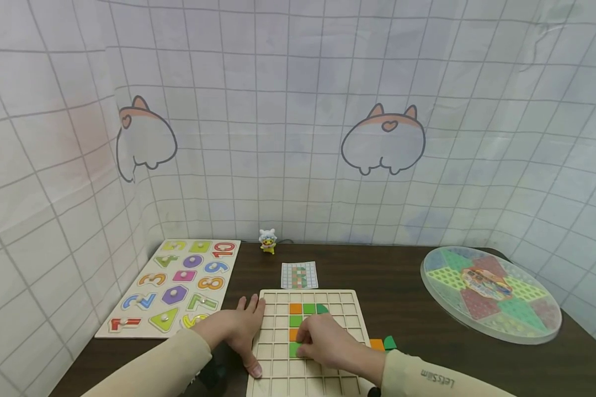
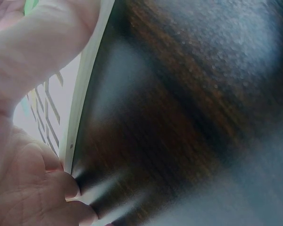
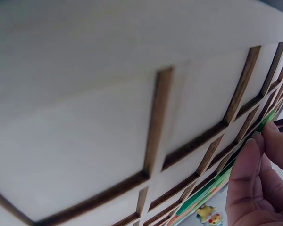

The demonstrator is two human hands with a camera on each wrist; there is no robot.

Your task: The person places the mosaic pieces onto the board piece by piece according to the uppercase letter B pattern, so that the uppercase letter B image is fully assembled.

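A wooden grid board (image 1: pixel 273 366) lies in front of me with small coloured tiles in some of its cells. My left hand (image 1: pixel 240 328) rests on the board's left edge with fingers spread, its thumb lower down the same edge. My right hand (image 1: pixel 330 342) is over the middle of the board, thumb and forefinger pinching a green square tile (image 1: pixel 294 350) at its cell. Above that tile stand an orange square tile (image 1: pixel 293 334), another green square (image 1: pixel 295 321) and an orange one (image 1: pixel 296 309). A rounded dark green tile (image 1: pixel 322 309) ends the top row.
A printed pattern card (image 1: pixel 299 275) lies behind the board, near a small figurine (image 1: pixel 267 241). On the left is a number puzzle board (image 1: pixel 184 289); on the right, a round game board (image 1: pixel 491 295). Loose orange (image 1: pixel 377 344) and green (image 1: pixel 389 343) pieces lie beside the right forearm.
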